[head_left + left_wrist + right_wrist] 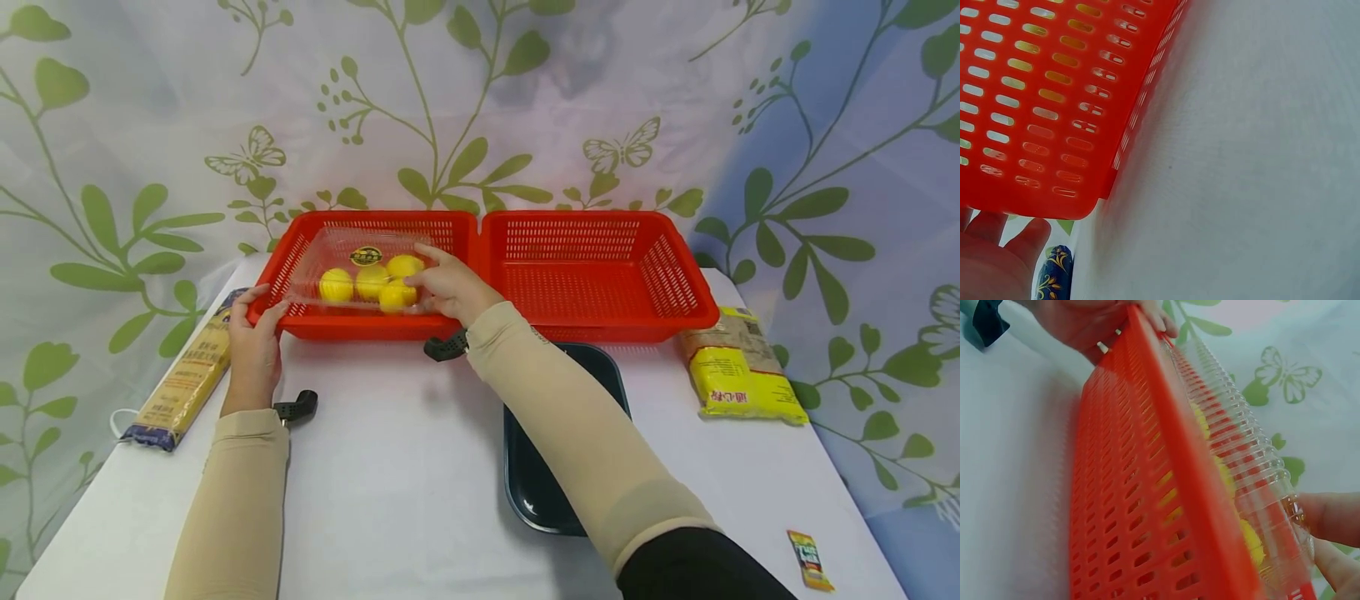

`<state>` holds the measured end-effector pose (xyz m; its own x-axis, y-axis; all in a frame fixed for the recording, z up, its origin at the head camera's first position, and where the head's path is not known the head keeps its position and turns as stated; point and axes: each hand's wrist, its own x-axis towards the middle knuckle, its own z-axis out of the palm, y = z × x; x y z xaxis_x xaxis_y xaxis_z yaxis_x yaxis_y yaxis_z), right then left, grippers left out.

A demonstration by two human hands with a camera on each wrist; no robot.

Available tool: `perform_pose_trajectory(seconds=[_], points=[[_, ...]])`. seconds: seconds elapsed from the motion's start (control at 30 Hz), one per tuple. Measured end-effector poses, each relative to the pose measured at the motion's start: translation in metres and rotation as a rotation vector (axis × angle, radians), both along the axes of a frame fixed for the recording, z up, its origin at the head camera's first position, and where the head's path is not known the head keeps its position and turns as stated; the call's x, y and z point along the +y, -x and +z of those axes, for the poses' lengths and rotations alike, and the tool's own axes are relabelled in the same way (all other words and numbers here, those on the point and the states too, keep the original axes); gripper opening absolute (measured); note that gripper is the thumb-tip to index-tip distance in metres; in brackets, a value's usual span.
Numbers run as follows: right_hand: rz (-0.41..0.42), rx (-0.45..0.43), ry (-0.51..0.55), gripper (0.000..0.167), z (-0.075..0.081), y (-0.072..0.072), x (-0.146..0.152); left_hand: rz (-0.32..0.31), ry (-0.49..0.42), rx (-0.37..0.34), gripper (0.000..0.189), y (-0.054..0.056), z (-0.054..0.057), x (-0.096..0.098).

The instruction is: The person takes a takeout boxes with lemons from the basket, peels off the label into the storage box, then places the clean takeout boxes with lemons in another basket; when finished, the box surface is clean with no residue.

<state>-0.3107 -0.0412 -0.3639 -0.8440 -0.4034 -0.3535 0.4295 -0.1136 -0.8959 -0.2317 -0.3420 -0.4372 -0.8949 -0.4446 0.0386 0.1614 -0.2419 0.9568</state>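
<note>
Left hand [255, 343] grips left basket [367, 327] at its end, right hand [454, 288] pinches right end of clear box [366, 257] of yellow balls [372, 282] inside it; best steady basket, tilt box little, squeeze thin plastic lightly.

From here I can make out red characters [729, 397], seemingly 通心粉, on the yellow bag [738, 365], but the clear box [318, 258]'s round label [366, 256], long packet [189, 372] and small sachet [810, 560] carry print too small to read.
</note>
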Motion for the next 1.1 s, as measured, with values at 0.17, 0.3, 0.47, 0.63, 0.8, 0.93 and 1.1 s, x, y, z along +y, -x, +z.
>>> perform_pose_trajectory(seconds=[0.17,0.3,0.47,0.63,0.8,0.93,1.1], points=[[-0.015,0.013,0.038,0.075,0.007,-0.003,0.002,-0.003,0.017,-0.014,0.056,0.000,-0.002,-0.001],[-0.008,0.033,0.053,0.076,0.014,-0.005,0.005,0.003,0.020,-0.012,0.053,0.001,-0.003,-0.002],[0.002,0.057,0.049,0.076,0.024,-0.011,0.009,0.013,-0.005,0.022,0.048,0.002,-0.004,-0.003],[-0.005,0.063,0.056,0.076,0.032,-0.017,0.013,0.009,-0.017,0.017,0.048,0.002,-0.002,-0.001],[-0.006,0.068,0.066,0.076,0.038,-0.023,0.018,0.011,0.009,-0.030,0.048,0.000,-0.002,0.000],[0.000,0.075,0.078,0.074,0.045,-0.030,0.022,0.014,0.017,-0.027,0.045,0.000,-0.003,0.000],[0.017,0.106,0.034,0.071,0.054,-0.040,0.025,0.008,0.000,-0.005,0.049,0.001,-0.002,-0.002]])
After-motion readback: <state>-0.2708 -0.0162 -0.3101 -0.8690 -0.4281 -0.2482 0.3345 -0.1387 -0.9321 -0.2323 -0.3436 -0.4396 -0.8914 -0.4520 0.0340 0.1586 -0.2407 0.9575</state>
